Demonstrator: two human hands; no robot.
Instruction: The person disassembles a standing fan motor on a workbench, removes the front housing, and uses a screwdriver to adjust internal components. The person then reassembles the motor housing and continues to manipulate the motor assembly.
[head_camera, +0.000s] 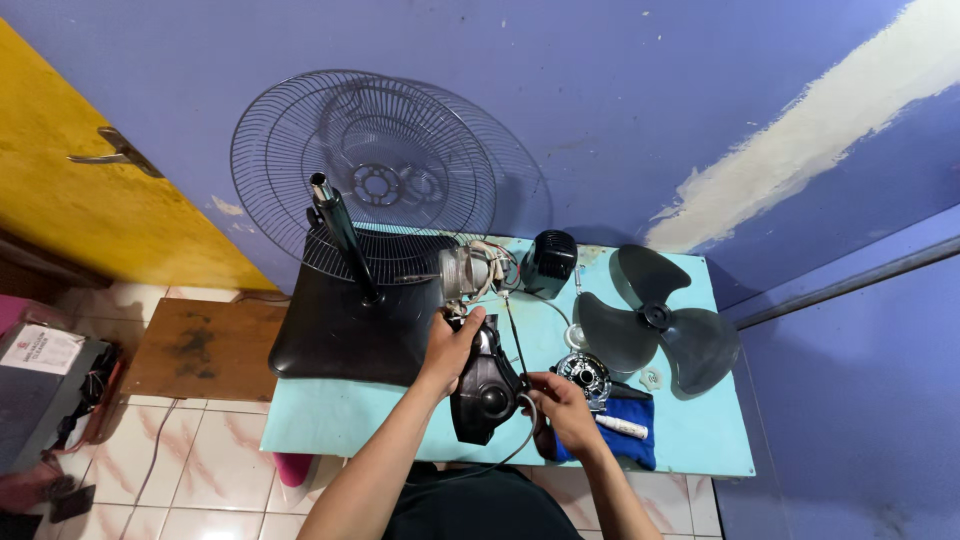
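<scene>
Your left hand (450, 345) grips the upper edge of the dark, glossy plastic fan housing (483, 385), which lies lengthwise near the front edge of the pale turquoise table (330, 420), its round knob facing up. Your right hand (562, 405) pinches the thin black cable (520, 350) just beside the housing's right side.

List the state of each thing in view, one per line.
Left hand: gripping the top of the black motor housing.
Right hand: pinching the grey cable.
Fan blade: detached, flat on the table.
Wire grille: off, leaning on the wall.
Fan base: on the table, pole upright.
</scene>
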